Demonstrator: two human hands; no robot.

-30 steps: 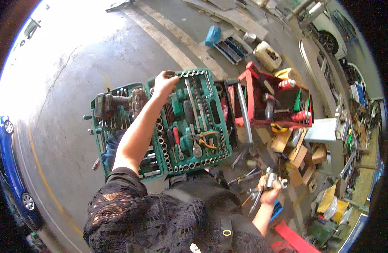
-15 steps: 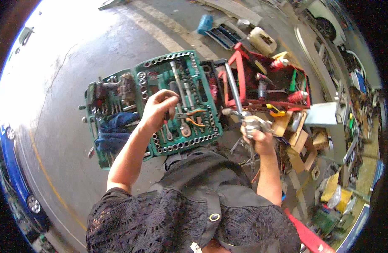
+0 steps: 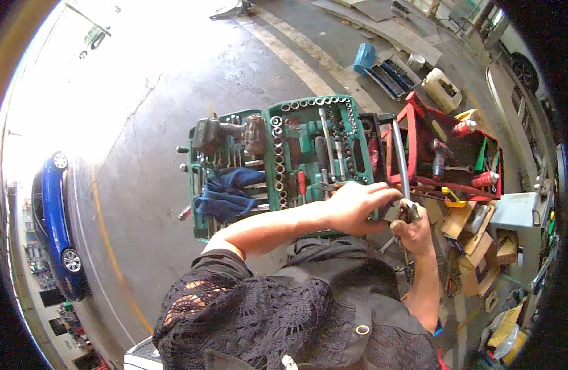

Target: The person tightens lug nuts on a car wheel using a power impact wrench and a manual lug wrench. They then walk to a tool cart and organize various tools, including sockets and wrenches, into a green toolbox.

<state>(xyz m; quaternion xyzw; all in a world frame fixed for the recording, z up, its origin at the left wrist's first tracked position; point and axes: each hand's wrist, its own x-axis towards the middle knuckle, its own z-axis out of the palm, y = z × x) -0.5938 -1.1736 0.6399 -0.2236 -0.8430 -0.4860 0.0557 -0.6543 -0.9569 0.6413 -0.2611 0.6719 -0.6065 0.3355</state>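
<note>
Since half a second ago the left hand (image 3: 357, 206) has left the green socket case (image 3: 284, 163) and swung right to meet the right hand (image 3: 412, 229), so both hands are now close together just past the case's right edge. Between them sits a small metal tool part (image 3: 406, 211), a chrome piece with a dark end; the left fingers curl over it from the left and the right fist is clamped around its lower part from below. Which kind of tool it is cannot be told, since the hands cover most of it. A long chrome bar (image 3: 400, 157) rises from just above the hands toward the far edge of the case; whether it joins the held part cannot be told. Just left of the hands the open case lies on the concrete floor (image 3: 142, 154), its right half lined with rows of sockets and long drivers, its left half holding a dark power tool (image 3: 217, 132) at the far corner and a crumpled blue cloth (image 3: 230, 192) nearer the person. Touching the case's right edge stands a red tool tray (image 3: 447, 157) with spray cans and hand tools inside. Cardboard scraps (image 3: 475, 246) lie below the tray. Well apart, at the far left of the floor, a blue car (image 3: 53, 222) is parked.
</note>
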